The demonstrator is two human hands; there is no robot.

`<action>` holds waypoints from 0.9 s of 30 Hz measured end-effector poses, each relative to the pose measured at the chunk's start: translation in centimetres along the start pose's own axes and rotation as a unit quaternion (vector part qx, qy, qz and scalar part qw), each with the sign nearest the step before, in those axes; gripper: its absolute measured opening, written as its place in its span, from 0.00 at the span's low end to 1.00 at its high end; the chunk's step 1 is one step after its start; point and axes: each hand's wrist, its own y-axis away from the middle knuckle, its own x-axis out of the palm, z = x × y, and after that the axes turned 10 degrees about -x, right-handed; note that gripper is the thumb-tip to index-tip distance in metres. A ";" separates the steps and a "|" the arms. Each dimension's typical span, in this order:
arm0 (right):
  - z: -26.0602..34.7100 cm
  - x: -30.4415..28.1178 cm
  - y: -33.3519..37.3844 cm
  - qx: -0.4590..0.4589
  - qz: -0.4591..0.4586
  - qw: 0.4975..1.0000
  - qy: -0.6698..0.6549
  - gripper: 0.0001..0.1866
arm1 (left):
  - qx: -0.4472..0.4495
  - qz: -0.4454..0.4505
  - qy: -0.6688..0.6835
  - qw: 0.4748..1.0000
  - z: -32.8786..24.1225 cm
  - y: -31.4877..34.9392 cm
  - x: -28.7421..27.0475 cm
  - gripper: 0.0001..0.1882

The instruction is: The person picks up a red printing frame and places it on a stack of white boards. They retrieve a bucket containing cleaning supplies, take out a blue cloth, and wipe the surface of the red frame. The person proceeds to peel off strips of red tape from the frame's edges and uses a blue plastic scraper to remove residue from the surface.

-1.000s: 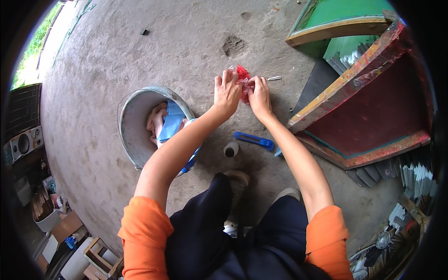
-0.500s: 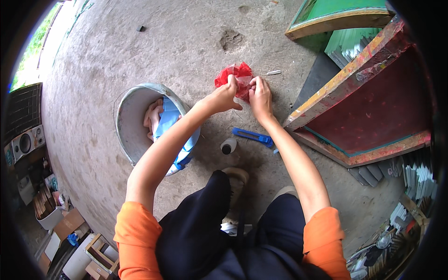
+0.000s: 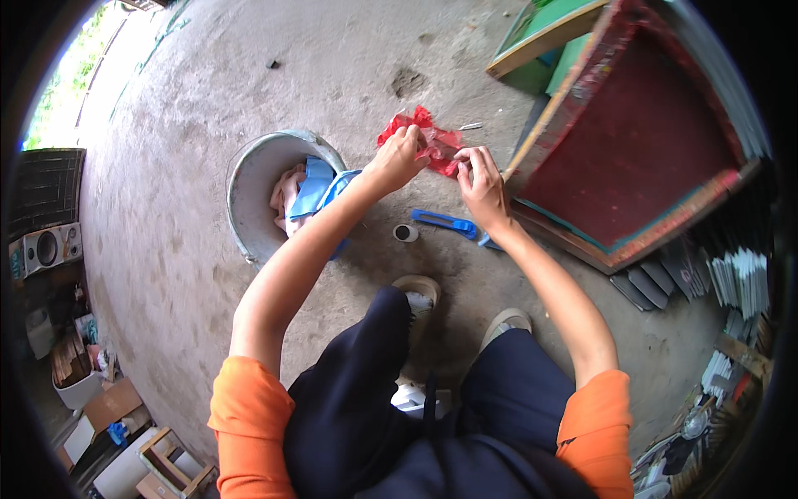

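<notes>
A crumpled, partly see-through red plastic bag (image 3: pixel 424 133) is stretched between my hands, just above the concrete floor. My left hand (image 3: pixel 399 160) is closed on its near left side, fingertips hidden in the folds. At the right end, my right hand (image 3: pixel 486 190) pinches the bag's edge between thumb and fingers. Below them on the floor lies a blue utility knife (image 3: pixel 445 222). A small white round container with a dark centre (image 3: pixel 406 234) stands beside the knife.
To the left, a grey bucket (image 3: pixel 245 200) holds pink and blue cloth. A red-screened wooden frame (image 3: pixel 628 150) leans on the right, with a green frame (image 3: pixel 549 33) behind it. A thin white piece (image 3: pixel 471 126) lies beyond the bag. A speaker (image 3: pixel 48 248) stands far left.
My hands have moved apart, the right one to the right and slightly nearer. The red bag is now spread wider between them. The whole view has shifted a little.
</notes>
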 end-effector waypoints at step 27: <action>-5.3 -11.5 7.0 0.048 0.348 0.892 0.283 0.20 | -0.003 0.216 -0.247 0.944 -12.9 0.2 1.7 0.29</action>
